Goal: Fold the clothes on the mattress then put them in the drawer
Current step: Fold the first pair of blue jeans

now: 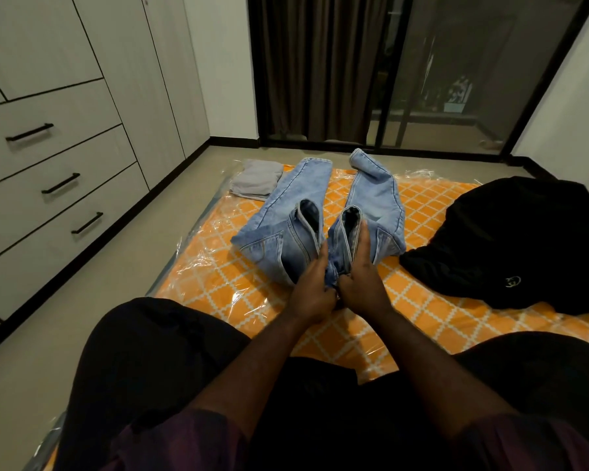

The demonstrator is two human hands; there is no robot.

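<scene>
While the drawers (58,185) on the left stand closed, their contents hidden, the jeans (296,198) lie on the orange mattress (218,277) with their long axis running away from the person, waist nearest and both legs spread toward the far edge. The left hand (312,287) and right hand (361,277), side by side, clutch bunched denim at the waist's middle, fingers curled. A folded grey garment (255,180) touches the left leg; a black garment (510,243) lies heaped at right.

1 head-worn wide view, forward and down onto mattress (422,317)
</scene>
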